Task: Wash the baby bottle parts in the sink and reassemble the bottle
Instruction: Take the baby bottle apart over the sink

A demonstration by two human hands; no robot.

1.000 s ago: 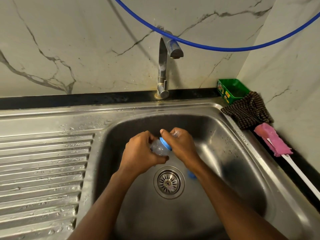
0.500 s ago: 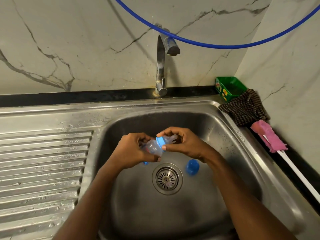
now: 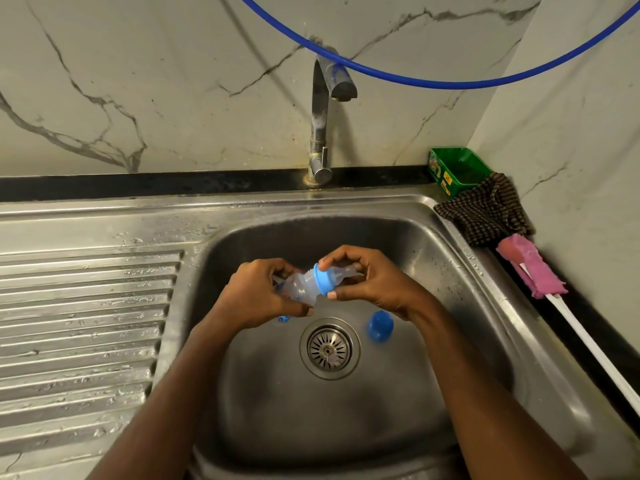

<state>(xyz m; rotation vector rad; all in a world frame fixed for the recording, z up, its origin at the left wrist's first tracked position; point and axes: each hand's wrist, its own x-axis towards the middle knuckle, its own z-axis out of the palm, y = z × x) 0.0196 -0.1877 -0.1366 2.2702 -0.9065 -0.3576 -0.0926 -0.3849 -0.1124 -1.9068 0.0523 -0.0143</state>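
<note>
I see the baby bottle held above the sink basin, just far-left of the drain. Its long axis runs left to right and is slightly tilted, with the base toward the left and the nipple end pointing right. My left hand is closed around the clear body, fingers wrapped over the far side and thumb along the near side. My right hand is partly closed on the blue collar ring: the index fingertip rests on its far edge, the thumb tip on its near edge, and the other fingers curl over the nipple. A blue cap lies on the basin floor just right of the drain, apart from both hands. A small blue part lies on the floor below the left hand; I cannot tell what it is. The tap stands at the far rim with no water visible. A pink brush lies on the right counter beside a checked cloth.
</note>
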